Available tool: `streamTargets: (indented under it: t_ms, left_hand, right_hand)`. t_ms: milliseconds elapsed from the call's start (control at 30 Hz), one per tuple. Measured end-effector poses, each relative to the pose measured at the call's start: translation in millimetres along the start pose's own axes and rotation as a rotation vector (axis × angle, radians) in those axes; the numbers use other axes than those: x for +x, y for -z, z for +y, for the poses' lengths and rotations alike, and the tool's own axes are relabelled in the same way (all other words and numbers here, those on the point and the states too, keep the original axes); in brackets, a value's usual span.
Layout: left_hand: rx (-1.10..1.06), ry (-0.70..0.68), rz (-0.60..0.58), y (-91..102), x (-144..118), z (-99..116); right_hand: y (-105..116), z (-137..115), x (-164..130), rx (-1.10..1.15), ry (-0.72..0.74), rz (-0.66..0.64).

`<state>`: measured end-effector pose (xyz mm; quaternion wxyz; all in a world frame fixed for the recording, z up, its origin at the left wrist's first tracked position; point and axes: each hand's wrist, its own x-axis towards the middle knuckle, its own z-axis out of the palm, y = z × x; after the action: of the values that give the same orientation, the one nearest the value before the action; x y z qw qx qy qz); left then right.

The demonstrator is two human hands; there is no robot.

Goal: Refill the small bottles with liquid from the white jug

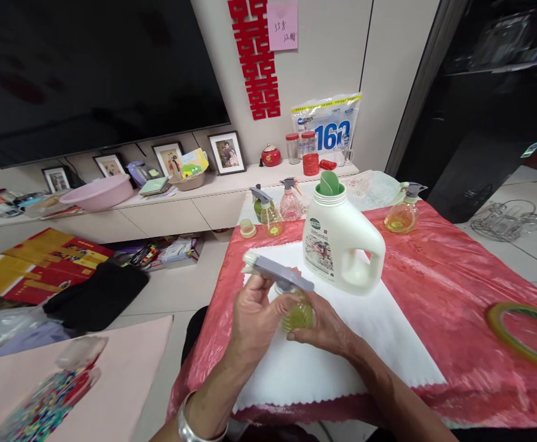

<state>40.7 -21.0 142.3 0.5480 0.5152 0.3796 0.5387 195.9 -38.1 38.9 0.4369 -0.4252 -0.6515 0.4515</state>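
Observation:
Both hands hold a small yellow-green spray bottle (300,314) above a white cloth (314,374). My left hand (254,319) grips it at the neck, just under the grey and white spray head (280,270). Wrapped around the ribbed body is my right hand (326,325), its fingers partly hiding the bottle. Behind the hands stands a big white detergent jug (342,239), uncapped, with a green funnel-like piece (329,183) in its mouth. A pale round cap (248,229) lies at the table's back left corner.
More spray bottles stand at the back: a clear yellowish one (270,218), a pink one (290,205) and an amber one (401,218). A tape roll (526,331) lies on the red table cover (461,288) at right. Beads fill a container (42,399) at lower left.

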Motion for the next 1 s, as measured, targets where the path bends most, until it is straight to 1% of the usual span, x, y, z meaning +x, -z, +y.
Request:
streamTargets:
  t_ms: [100,200,233,300,367,400,467,533,567,667,767,900,1000]
  left_hand:
    - [-0.104,-0.104,0.086,1.7,11,29]
    - [-0.106,-0.278,0.149,8.3,30,56]
    - [-0.082,-0.328,0.163,11.6,38,61]
    - [-0.019,-0.361,0.175,19.6,56,62]
    - [0.082,-0.292,0.149,28.6,73,48]
    - [0.157,-0.225,0.126,33.0,81,37]
    - [0.332,-0.057,0.065,40.4,94,8]
    - [0.562,0.111,0.023,45.1,103,-24]
    - [0.622,0.150,0.016,46.2,106,-38]
    - [0.777,0.183,0.033,45.9,112,-72]
    - [0.934,0.167,0.065,41.9,118,-91]
    - [1.066,0.154,0.061,37.1,122,-105]
    - [1.100,0.124,0.034,37.5,120,-106]
  right_hand:
    - [2,-3,-1,-0.002,-0.017,0.007]
    - [2,-1,-2,0.000,-0.045,0.010]
    - [1,0,-1,0.002,-0.052,0.007]
    - [0,3,-1,0.006,-0.059,0.004]
    - [-1,4,-1,0.008,-0.063,0.004]
    - [-1,5,-1,0.010,-0.065,0.005]
    - [-1,4,-1,0.011,-0.071,0.006]
    - [-2,2,-1,0.011,-0.077,0.005]
    - [-2,2,-1,0.012,-0.079,0.004]
    - [-1,2,0,0.016,-0.079,0.000]
    - [0,2,0,0.019,-0.079,-0.004]
    - [0,1,0,0.030,-0.088,-0.010]
    - [0,2,0,0.037,-0.091,-0.008]
